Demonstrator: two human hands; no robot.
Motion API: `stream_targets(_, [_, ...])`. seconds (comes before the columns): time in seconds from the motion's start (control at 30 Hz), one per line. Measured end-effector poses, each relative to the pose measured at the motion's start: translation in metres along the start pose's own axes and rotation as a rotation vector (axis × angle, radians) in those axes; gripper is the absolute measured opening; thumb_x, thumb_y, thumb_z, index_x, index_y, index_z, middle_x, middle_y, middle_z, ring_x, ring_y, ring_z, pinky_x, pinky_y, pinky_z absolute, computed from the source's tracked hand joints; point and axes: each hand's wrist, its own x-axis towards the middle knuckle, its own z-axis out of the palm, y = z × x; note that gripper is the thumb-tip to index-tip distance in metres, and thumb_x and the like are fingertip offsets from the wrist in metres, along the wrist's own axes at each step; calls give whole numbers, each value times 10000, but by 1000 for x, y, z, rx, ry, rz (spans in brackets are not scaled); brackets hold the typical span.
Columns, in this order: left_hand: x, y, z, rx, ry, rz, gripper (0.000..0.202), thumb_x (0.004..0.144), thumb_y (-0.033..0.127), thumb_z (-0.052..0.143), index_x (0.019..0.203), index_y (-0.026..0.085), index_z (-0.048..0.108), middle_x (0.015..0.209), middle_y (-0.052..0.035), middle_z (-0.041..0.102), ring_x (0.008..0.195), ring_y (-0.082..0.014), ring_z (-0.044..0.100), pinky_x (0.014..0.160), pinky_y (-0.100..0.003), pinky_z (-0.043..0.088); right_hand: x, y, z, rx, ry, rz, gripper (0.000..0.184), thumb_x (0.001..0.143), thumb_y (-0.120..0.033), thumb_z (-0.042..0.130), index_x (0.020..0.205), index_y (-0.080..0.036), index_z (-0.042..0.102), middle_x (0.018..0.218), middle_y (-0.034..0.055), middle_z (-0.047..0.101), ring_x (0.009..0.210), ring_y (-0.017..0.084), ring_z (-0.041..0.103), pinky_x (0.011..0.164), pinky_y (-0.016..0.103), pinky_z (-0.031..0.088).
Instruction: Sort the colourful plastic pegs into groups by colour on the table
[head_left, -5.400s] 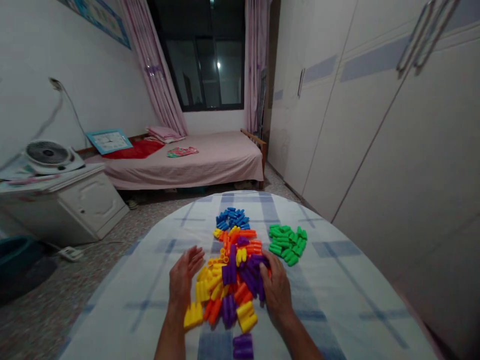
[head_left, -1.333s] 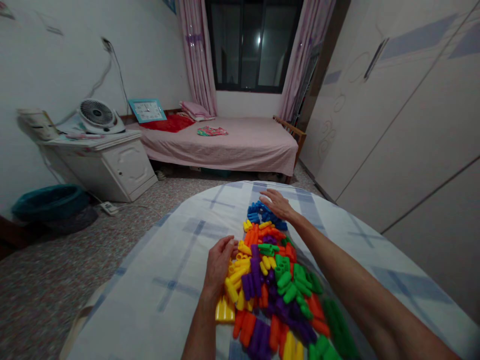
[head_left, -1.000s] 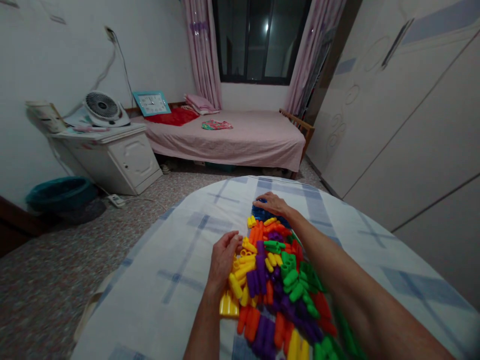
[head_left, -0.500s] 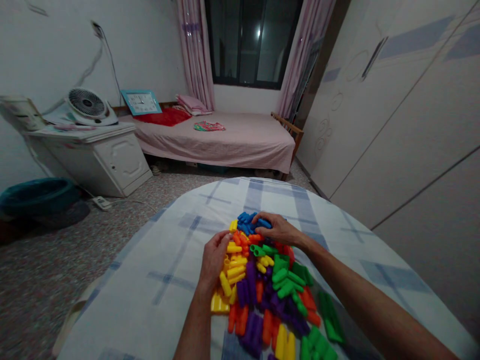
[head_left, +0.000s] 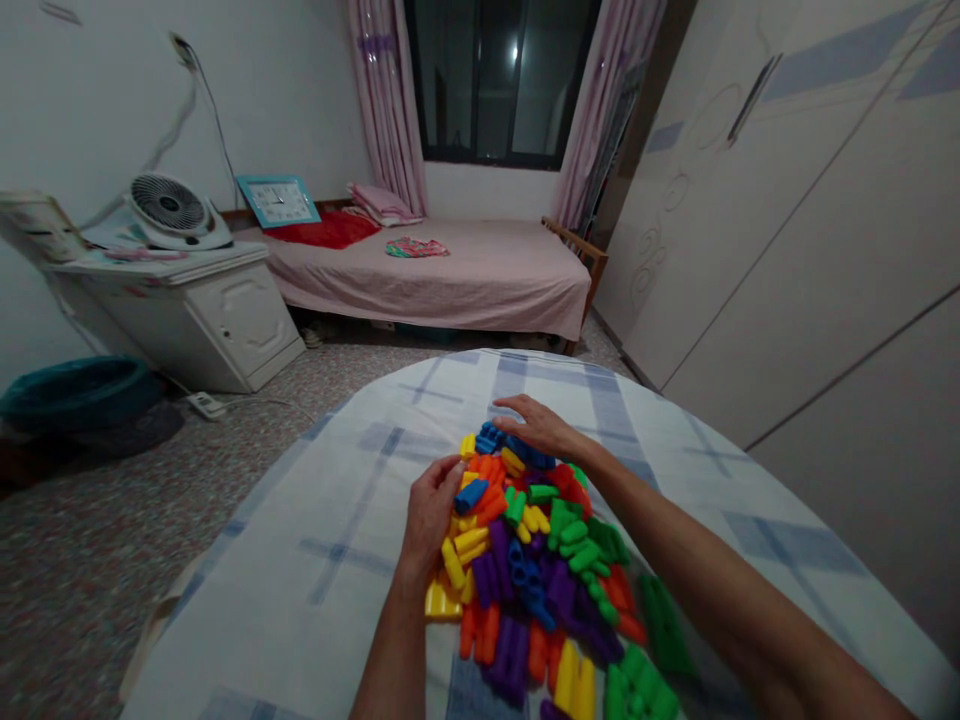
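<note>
Our left hand (head_left: 431,510) rests loosely curled against the near-left edge of the block pile (head_left: 540,570), gripping nothing. Our right hand (head_left: 536,428) lies flat and released on the blue blocks (head_left: 517,448) at its far end.

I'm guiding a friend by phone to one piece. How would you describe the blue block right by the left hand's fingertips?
Start at the round table with the checked cloth and find the heap of coloured blocks in its middle. On the heap's left edge rests the left hand; just beyond its fingertips lies the blue block. It is the only blue piece there, lying among orange and yellow ones.
</note>
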Motion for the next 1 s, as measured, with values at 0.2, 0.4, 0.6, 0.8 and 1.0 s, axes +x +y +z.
stream_targets(0.2, [3, -3, 0, 58, 6, 27, 402, 730, 420, 633, 1008, 131, 658, 1000, -96, 675, 918, -203, 613, 860, -310, 460, 14, 7, 30, 46, -160, -71, 388, 892, -452, 430, 1126, -210, 623, 1163, 53, 621, 1104, 215, 539, 979, 353, 390])
stream_targets(0.4, [1, -2, 1, 102, -103, 174, 411, 756, 397, 623, 1099, 170, 640, 1220, -84, 589, 1169, -200, 506, 1030, -282, 338, -36, -20, 18, 232, -214, -149, 290, 869, -408, 488, 961, -188, 654, 947, 31, 654, 885, 181, 588, 798, 303, 454])
stream_targets(0.6, [-1, 3, 5, 80, -172, 73, 454, 757, 437, 608, 1099, 140, 628, 1158, -98, 634, 1099, -217, 565, 987, -328, 401, -103, -54, -7, 357, -151, -190, 185, 854, -316, 537, 948, -199, 646, 937, 23, 640, 874, 161, 580, 795, 282, 444])
stream_targets(0.8, [0, -2, 3, 102, -147, 76, 449, 767, 438, 602, 1096, 133, 626, 1161, -104, 636, 1096, -217, 567, 987, -344, 407, -87, 3, -18, 154, 329, -16, 293, 865, -380, 470, 1034, -206, 635, 1163, 83, 593, 1126, 217, 503, 1005, 388, 348])
stream_targets(1.0, [1, -1, 4, 113, -136, 76, 448, 745, 433, 623, 1076, 131, 640, 1126, -106, 653, 1077, -225, 582, 987, -357, 413, -60, 62, 10, 134, 247, 312, 455, 849, -453, 416, 1159, -184, 611, 1254, 101, 572, 1187, 249, 488, 1044, 421, 317])
